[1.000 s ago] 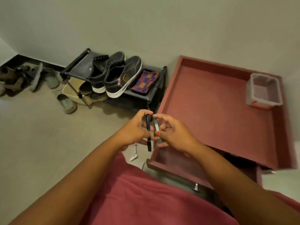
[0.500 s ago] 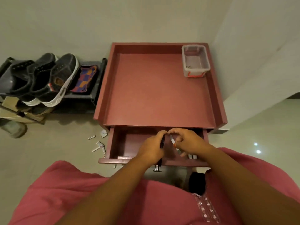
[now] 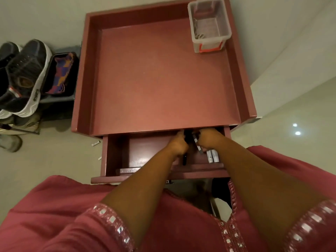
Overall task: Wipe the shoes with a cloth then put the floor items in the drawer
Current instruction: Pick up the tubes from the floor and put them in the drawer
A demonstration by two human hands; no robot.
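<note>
The red drawer (image 3: 138, 177) of the low red cabinet is pulled open below me. My left hand (image 3: 179, 145) is inside it, gripping a black pen-like stick (image 3: 184, 160) that points toward me. My right hand (image 3: 207, 138) is beside it in the drawer, pinching a thin grey stick (image 3: 198, 146). Two white tubes (image 3: 212, 155) lie in the drawer under my right wrist. Small white items (image 3: 95, 143) lie on the floor left of the drawer. The black shoes (image 3: 27, 77) stand on the rack at left, next to a multicoloured cloth (image 3: 61, 75).
A clear plastic basket (image 3: 209, 24) with an orange latch stands at the back right of the cabinet top (image 3: 160, 79). A sandal (image 3: 10, 142) sits on the floor at far left. My pink garment fills the lower frame.
Both hands moved forward and down into the drawer with their sticks. My view has closed in over the cabinet, and the shoe rack has slid to the left edge.
</note>
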